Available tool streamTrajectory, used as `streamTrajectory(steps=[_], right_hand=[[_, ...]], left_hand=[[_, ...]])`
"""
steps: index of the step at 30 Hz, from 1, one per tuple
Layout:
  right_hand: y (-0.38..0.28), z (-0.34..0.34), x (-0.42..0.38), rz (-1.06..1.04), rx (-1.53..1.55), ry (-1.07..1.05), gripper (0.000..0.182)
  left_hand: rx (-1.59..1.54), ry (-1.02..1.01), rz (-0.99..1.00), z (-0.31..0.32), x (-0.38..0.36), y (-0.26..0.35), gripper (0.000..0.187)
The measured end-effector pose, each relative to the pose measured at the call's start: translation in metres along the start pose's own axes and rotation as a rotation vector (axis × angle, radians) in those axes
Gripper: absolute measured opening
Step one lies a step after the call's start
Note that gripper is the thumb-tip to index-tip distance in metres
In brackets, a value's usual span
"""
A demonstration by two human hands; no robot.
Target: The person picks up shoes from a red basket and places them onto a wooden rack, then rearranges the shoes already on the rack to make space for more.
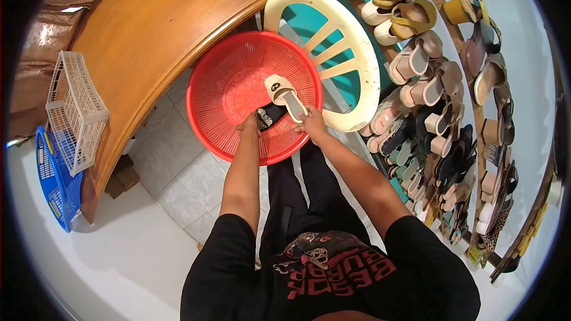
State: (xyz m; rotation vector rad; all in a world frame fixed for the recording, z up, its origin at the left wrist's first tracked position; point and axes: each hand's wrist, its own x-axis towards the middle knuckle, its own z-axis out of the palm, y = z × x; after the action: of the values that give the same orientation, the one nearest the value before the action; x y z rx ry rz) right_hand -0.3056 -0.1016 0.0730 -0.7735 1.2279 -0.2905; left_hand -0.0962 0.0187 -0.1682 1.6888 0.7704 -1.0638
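Note:
A large red plastic basket (205,86) sits in front of me, on or against a cream plastic chair (372,77). Over its right side my right hand (312,126) grips a cream slide sandal (288,96) by the heel end, its toe pointing away from me. My left hand (250,125), inside the basket, is closed on a black sandal (271,116) with a shiny decorated strap. That black sandal is partly covered by the cream one.
Shoe racks with several rows of sandals (425,86) line the right wall. On the left stands a curved wooden table (160,12), with a white plastic basket (77,113) and a blue basket (59,181) at its near end. Grey floor tiles (178,160) show below.

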Motion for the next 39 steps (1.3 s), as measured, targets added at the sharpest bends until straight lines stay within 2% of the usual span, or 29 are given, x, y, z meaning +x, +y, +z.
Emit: streamTrajectory(steps=[3,4,6,7,9,13,15,16,18,19,20,21,22,23,24,26,27,28,30,31,34,36,38,39], right_hand=[[-0.003,-0.003,-0.008,0.004,0.026,-0.03,0.031],[-0.003,-0.004,-0.007,-0.01,0.056,-0.053,0.031],[-0.004,-0.005,-0.007,-0.005,0.066,-0.064,0.031],[-0.004,-0.005,-0.007,0.0,0.081,-0.081,0.031],[-0.003,-0.005,-0.007,-0.002,0.08,-0.087,0.031],[-0.003,-0.004,-0.003,0.011,0.089,-0.087,0.031],[-0.005,-0.004,-0.003,0.021,0.075,-0.088,0.03],[-0.007,-0.004,-0.005,0.031,0.057,-0.093,0.03],[-0.007,-0.004,-0.005,0.045,0.051,-0.083,0.029],[-0.007,-0.004,-0.004,0.062,0.045,-0.082,0.029],[-0.007,-0.004,-0.003,0.053,0.052,-0.08,0.029],[-0.005,-0.003,-0.002,0.08,0.041,-0.052,0.029],[-0.005,-0.001,0.001,0.105,0.031,-0.024,0.029],[-0.004,0.001,0.003,0.093,0.041,-0.023,0.029],[-0.004,0.004,0.004,0.097,-0.022,0.021,0.03],[0.002,0.006,0.012,0.092,-0.076,0.072,0.031],[0.008,0.007,0.018,0.117,-0.122,0.083,0.033],[0.008,0.01,0.02,0.142,-0.168,0.094,0.034],[0.007,0.015,0.022,0.155,-0.159,0.126,0.035],[0.006,0.016,0.022,0.143,-0.176,0.158,0.035],[0.016,0.016,0.025,0.14,-0.189,0.209,0.037],[0.015,0.016,0.027,0.131,-0.192,0.216,0.04],[0.009,0.02,0.025,0.21,-0.163,0.157,0.042],[0.013,0.021,0.029,0.203,-0.159,0.154,0.042]], left_hand=[[-0.139,-0.011,-0.261,0.025,-0.008,-0.011,0.117],[-0.137,-0.014,-0.267,0.035,-0.025,-0.009,0.117],[-0.218,0.35,-0.175,0.053,-0.066,0.008,0.114],[-0.218,0.347,-0.174,0.052,-0.05,-0.001,0.114],[-0.303,0.109,-0.187,0.04,-0.012,-0.019,0.115],[-0.243,0.049,-0.247,0.024,0.055,-0.025,0.114],[-0.391,-0.371,-0.261,0.018,0.085,-0.027,0.114],[-0.383,-0.376,-0.264,0.014,0.04,-0.013,0.114],[-0.193,0.331,0.09,0.036,-0.081,0.044,0.101],[-0.175,0.357,0.104,0.035,-0.109,0.061,0.084],[-0.171,0.349,0.113,0.029,-0.104,0.062,0.084],[-0.022,0.294,0.331,0.015,-0.088,0.061,0.077],[0.127,0.234,0.549,0.007,-0.103,0.072,0.07],[0.206,0.249,0.612,0.001,-0.121,0.076,0.068],[0.21,0.239,0.624,-0.006,-0.123,0.076,0.068],[-0.078,0.025,0.705,-0.02,-0.109,0.074,0.055],[-0.083,-0.096,0.735,-0.029,-0.095,0.071,0.038],[-0.082,-0.104,0.742,-0.035,-0.105,0.077,0.038],[-0.212,-0.203,0.726,-0.045,-0.118,0.09,0.022],[-0.221,-0.112,0.764,-0.045,-0.123,0.096,0.02],[-0.3,-0.154,0.76,-0.051,-0.125,0.107,0.027],[-0.272,-0.199,0.711,-0.052,-0.131,0.109,0.03],[-0.306,-0.354,0.494,-0.054,-0.141,0.108,0.029],[-0.291,-0.421,0.461,-0.054,-0.141,0.106,0.028]])
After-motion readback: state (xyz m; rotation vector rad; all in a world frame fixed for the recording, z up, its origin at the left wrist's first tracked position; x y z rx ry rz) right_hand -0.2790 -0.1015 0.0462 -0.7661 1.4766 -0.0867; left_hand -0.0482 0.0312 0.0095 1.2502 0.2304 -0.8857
